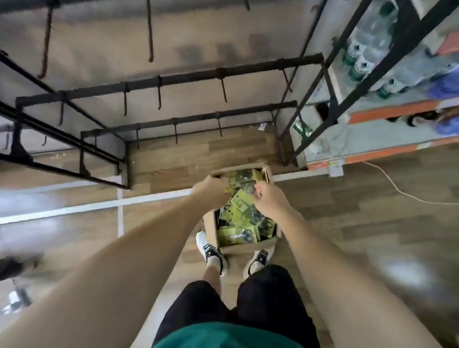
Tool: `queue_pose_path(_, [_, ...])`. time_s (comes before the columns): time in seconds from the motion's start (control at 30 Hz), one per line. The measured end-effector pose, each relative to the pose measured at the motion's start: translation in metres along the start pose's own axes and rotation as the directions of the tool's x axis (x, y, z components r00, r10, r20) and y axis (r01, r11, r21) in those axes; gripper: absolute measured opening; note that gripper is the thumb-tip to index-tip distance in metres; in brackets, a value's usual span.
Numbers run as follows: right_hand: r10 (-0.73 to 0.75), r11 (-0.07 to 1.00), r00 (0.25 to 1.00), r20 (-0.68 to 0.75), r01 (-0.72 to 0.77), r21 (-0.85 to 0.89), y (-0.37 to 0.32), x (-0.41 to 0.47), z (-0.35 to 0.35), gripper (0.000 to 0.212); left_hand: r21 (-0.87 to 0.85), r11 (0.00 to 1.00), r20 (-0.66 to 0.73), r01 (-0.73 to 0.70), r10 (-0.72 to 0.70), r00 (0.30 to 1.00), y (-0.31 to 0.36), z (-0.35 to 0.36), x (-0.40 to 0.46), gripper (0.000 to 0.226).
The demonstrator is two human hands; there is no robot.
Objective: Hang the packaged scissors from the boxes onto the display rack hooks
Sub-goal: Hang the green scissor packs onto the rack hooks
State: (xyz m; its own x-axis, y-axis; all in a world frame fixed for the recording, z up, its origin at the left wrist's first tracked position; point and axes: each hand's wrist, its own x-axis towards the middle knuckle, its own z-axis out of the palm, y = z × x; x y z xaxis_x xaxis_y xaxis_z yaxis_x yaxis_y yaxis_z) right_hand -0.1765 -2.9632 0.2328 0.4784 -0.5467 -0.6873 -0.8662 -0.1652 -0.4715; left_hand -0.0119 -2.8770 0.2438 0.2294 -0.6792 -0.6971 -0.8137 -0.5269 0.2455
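Over the box, both hands (left hand, right hand) grasp scissor packs.

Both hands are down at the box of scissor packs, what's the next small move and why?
Probably lift one yellow pack out: the right hand is already curled at it, the left hand is at the box edge, and the rack hooks hang bare.

A shop: black display rack with hooks, stocked shelving alongside.
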Motion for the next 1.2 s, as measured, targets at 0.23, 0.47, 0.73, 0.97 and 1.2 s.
queue_pose_path(0.23, [0.151,0.978,0.987,0.056,-0.158,0.134,0.114,0.042,0.082,0.043,-0.048,0.998,0.151,0.036,-0.028,0.988,0.020,0.120,0.073,0.043])
queue_pose_path(0.47, [0.229,0.954,0.967,0.109,-0.245,0.170,0.188,0.078,0.144,0.049,-0.004,1.000,0.236,0.022,-0.020,0.972,0.016,0.208,0.131,0.033])
queue_pose_path(0.73, [0.338,0.884,0.937,0.087,-0.347,0.312,0.234,0.132,0.221,0.045,0.321,0.902,0.333,-0.289,0.178,0.926,0.012,0.257,0.203,0.040])
queue_pose_path(0.97, [0.436,0.820,0.898,0.056,-0.423,0.385,0.257,0.184,0.283,0.045,0.511,0.733,0.358,-0.449,0.294,0.886,-0.002,0.292,0.287,0.051])
queue_pose_path(1.2, [0.543,0.768,0.838,-0.052,-0.471,0.433,0.255,0.217,0.330,0.030,0.645,0.587,0.304,-0.489,0.390,0.869,-0.019,0.330,0.333,0.077])
